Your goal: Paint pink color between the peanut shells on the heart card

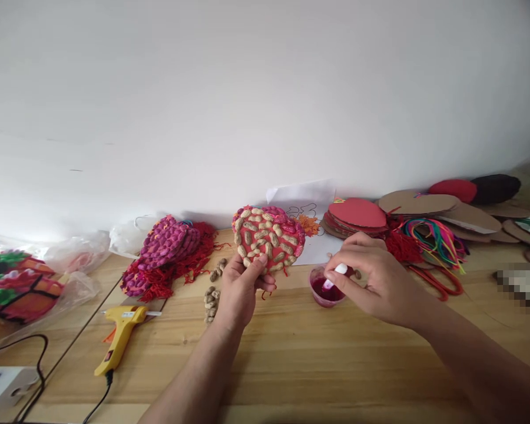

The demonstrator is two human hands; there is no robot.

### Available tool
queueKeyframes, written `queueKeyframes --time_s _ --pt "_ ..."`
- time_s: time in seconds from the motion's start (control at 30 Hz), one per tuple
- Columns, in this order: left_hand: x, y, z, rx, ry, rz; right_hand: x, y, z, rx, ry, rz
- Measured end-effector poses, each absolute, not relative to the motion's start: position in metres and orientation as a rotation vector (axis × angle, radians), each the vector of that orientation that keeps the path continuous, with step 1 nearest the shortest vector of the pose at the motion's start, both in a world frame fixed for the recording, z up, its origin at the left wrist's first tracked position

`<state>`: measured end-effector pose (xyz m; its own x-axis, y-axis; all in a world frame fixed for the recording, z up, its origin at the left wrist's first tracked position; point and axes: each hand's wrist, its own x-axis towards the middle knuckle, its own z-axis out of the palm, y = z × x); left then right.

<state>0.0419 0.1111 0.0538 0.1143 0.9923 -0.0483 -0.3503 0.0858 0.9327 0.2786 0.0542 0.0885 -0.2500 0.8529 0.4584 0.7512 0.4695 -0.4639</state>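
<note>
My left hand (245, 285) grips the lower edge of a round red piece (267, 238) covered with peanuts, some along its upper and right rim painted pink. In my right hand (371, 280), thumb and fingers pinch a white-ended brush (341, 269). Its lower end dips into a small clear cup of magenta paint (324, 294). The cup stands on the wooden table, right of the peanut piece. Loose peanuts (211, 303) lie left of my left wrist.
A yellow glue gun (121, 338) lies at the left, near pink-painted pieces with red fringe (168, 247). Behind are a drawing sheet (307, 200) and red discs (357, 213). Colourful cords (437, 238) and orange-handled scissors (439, 285) lie right. A white power strip (9, 386) is front left.
</note>
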Motion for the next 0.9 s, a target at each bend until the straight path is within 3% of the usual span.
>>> queueKeyframes --time_s 0.7,0.9 --pt "0.0437 0.1078 0.0556 0.986 0.906 1.215 0.2717 0.0535 0.0810 -1.366 -2.103 0.119" --pt "0.0435 0.1072 0.0532 1.024 0.893 1.207 0.2817 0.0526 0.0874 -1.265 -1.881 0.077"
